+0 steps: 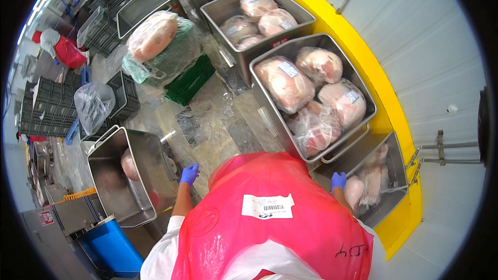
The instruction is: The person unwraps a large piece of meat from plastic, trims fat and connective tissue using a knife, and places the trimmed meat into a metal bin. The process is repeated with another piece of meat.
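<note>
My left hand (189, 175), in a blue glove, is open and empty beside a steel bin (155, 145) holding pale meat (129, 165) at its bottom. My right hand (338, 181), also gloved and open, is at the near edge of another steel bin (386, 197) with wrapped meat (371, 181) inside; contact is unclear. Just above it, a larger steel bin (259, 88) holds several bagged pieces of meat (284, 84). My red plastic apron (223, 192) fills the lower middle.
Bagged meat (153, 36) rests on plastic over a green crate (189, 80). Stacked dark crates (44, 103) stand left, more steel bins (215, 15) at the top. A yellow ledge (386, 98) and white wall (430, 52) bound the right. Co-workers (67, 52) are at upper left.
</note>
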Demonstrator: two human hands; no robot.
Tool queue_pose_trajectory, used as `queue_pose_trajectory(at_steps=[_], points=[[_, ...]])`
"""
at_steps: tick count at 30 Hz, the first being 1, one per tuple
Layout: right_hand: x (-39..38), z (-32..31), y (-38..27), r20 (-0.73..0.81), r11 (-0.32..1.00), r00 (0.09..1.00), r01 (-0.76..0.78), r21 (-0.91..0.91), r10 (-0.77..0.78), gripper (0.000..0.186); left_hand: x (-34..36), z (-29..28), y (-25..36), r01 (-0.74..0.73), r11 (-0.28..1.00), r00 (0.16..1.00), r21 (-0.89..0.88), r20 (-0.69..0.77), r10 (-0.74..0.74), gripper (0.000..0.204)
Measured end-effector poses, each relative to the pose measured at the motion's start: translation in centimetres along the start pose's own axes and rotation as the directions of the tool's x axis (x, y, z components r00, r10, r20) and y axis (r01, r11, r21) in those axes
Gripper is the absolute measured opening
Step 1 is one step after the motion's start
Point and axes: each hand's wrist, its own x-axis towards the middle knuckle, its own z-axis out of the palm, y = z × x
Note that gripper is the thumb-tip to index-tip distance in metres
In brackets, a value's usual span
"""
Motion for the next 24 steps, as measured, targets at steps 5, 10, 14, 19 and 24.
queue_pose_trajectory(at_steps=[5, 10, 14, 19, 24], points=[[-2.1, 0.1, -13.8, 0.227, 0.975, 0.948, 0.219, 0.035, -0.221, 0.043, -0.1, -5.6, -6.2, 0.033, 0.973, 0.999, 0.227, 0.029, -0.041, 0.053], [0.9, 1.6, -25.5, 0.242, 0.885, 0.853, 0.43, 0.178, -0.463, 0.041, 4.0, -5.3, -6.8, -0.019, 0.966, 0.996, 0.259, 0.094, -0.006, 0.053], [-1.7, 5.1, -33.6, 0.226, 0.792, 0.759, 0.594, 0.144, -0.61, 0.04, 6.9, -6.6, -1.3, 0.153, 0.988, 0.987, -0.024, -0.053, -0.154, 0.05], [-1.6, 13.9, -44.3, 0.256, 0.719, 0.672, 0.665, 0.205, -0.695, 0.036, 8.7, -10.6, 3.1, 0.027, 0.994, 0.983, -0.109, -0.178, -0.047, 0.048], [-5.6, 17.7, -57.5, 0.286, 0.674, 0.611, 0.648, 0.355, -0.738, 0.032, 10.8, -17.1, 4.5, 0.094, 0.995, 0.95, 0.035, -0.303, -0.08, 0.049]])
